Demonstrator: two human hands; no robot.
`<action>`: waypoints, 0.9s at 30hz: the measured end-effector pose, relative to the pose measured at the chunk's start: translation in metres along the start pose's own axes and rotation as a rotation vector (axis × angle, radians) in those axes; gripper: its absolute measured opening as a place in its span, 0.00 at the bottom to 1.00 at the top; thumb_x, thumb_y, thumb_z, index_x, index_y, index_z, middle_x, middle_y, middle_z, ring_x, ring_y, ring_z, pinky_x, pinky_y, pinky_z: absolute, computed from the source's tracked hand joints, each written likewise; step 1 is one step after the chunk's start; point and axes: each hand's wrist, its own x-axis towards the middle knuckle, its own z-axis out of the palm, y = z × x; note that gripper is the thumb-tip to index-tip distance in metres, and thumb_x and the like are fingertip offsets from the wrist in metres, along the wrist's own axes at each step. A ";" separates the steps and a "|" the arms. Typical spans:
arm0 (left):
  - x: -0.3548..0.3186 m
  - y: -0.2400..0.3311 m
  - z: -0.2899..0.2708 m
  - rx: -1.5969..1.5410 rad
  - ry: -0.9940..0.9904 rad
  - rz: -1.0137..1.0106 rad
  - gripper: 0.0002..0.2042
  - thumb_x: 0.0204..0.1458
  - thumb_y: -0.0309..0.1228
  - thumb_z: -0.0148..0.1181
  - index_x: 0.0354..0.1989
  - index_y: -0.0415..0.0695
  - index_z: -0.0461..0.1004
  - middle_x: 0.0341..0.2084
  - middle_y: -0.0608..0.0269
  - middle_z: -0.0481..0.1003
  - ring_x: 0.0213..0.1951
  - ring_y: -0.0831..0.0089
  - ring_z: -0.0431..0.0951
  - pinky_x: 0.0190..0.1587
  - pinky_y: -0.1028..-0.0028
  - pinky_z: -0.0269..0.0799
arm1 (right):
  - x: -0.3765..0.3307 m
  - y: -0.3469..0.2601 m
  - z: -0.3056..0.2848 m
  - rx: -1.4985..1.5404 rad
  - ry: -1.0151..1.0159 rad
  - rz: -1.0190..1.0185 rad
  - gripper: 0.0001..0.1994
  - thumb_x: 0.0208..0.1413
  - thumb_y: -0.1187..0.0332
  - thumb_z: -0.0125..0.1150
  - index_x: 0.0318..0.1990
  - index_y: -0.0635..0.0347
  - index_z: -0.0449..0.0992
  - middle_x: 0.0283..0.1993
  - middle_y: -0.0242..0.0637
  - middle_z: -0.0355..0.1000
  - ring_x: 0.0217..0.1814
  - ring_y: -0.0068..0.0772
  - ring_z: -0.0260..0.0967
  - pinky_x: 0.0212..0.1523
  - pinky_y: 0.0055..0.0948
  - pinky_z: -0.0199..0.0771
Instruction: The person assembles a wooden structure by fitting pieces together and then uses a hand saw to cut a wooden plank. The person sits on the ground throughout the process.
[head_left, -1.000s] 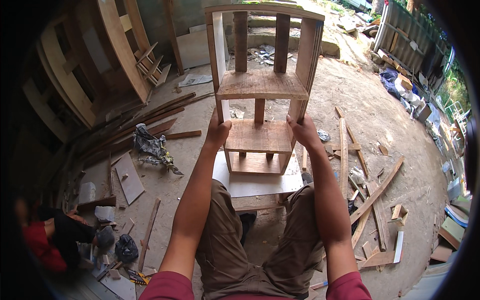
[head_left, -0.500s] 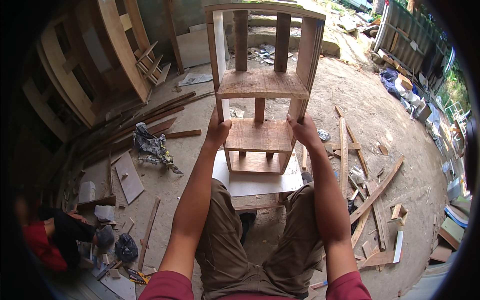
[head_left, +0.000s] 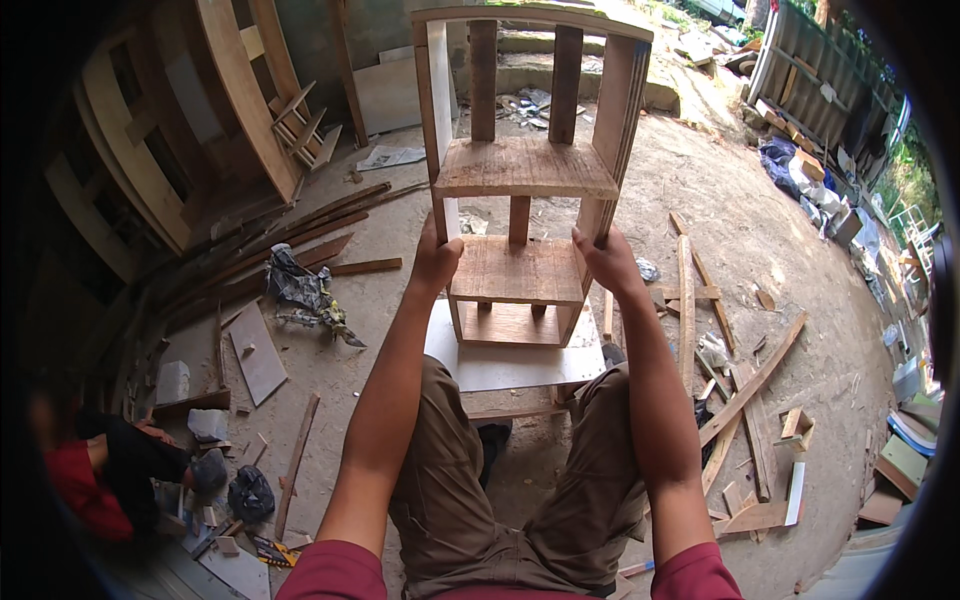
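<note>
A small wooden shelf unit (head_left: 526,170) with open tiers and upright slats at its back stands in front of me on a white board (head_left: 500,371). My left hand (head_left: 437,257) grips its left side panel at the height of the lower shelf, thumb on the inner face. On the opposite panel my right hand (head_left: 607,259) is closed the same way, at about the same height. The fingers of both hands are partly hidden behind the panels. My knees are on either side of the board.
Loose wood strips (head_left: 755,385) lie on the ground at right, and more planks (head_left: 320,222) at left. Crumpled paper (head_left: 305,290) is near them. A person (head_left: 110,470) in red and black sits at lower left beside a black bag (head_left: 251,494). Tall wooden frames (head_left: 240,100) stand at far left.
</note>
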 end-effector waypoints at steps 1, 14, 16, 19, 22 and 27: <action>0.001 0.001 0.003 0.028 0.018 0.051 0.30 0.41 0.20 0.46 0.60 0.36 0.63 0.48 0.50 0.71 0.49 0.59 0.73 0.57 0.68 0.66 | -0.001 0.000 -0.002 -0.004 0.002 -0.017 0.19 0.60 0.59 0.61 0.48 0.68 0.73 0.40 0.54 0.77 0.46 0.49 0.77 0.48 0.41 0.73; 0.004 0.018 0.008 0.062 0.162 0.137 0.29 0.54 0.32 0.57 0.64 0.36 0.60 0.56 0.41 0.69 0.60 0.51 0.68 0.64 0.62 0.62 | -0.037 -0.084 -0.100 0.245 0.208 -0.051 0.32 0.61 0.55 0.63 0.64 0.69 0.63 0.57 0.51 0.72 0.59 0.37 0.71 0.58 0.33 0.72; 0.002 0.018 0.006 0.057 0.136 0.127 0.30 0.53 0.31 0.57 0.65 0.35 0.60 0.56 0.41 0.68 0.60 0.50 0.68 0.64 0.61 0.61 | -0.023 -0.092 -0.102 0.410 0.206 -0.083 0.36 0.59 0.51 0.65 0.66 0.67 0.59 0.58 0.52 0.70 0.62 0.38 0.69 0.58 0.35 0.71; -0.002 0.030 0.003 0.149 0.094 0.149 0.31 0.52 0.31 0.57 0.66 0.35 0.58 0.57 0.40 0.67 0.61 0.49 0.67 0.65 0.60 0.60 | 0.007 -0.105 -0.109 0.320 0.214 -0.197 0.47 0.54 0.45 0.68 0.70 0.68 0.50 0.62 0.52 0.66 0.67 0.41 0.63 0.63 0.37 0.66; -0.004 0.030 -0.006 0.157 0.045 0.148 0.32 0.53 0.33 0.59 0.66 0.35 0.57 0.54 0.39 0.71 0.59 0.50 0.71 0.62 0.60 0.65 | 0.028 -0.128 -0.097 0.350 0.183 -0.270 0.38 0.56 0.49 0.68 0.64 0.67 0.61 0.53 0.46 0.73 0.55 0.33 0.71 0.53 0.31 0.72; -0.020 0.041 -0.020 0.390 -0.183 -0.148 0.26 0.57 0.43 0.60 0.59 0.39 0.67 0.33 0.46 0.80 0.38 0.55 0.82 0.46 0.62 0.75 | 0.045 -0.143 -0.100 -0.114 0.261 -0.108 0.21 0.58 0.54 0.64 0.45 0.67 0.78 0.34 0.37 0.77 0.29 0.22 0.74 0.27 0.23 0.74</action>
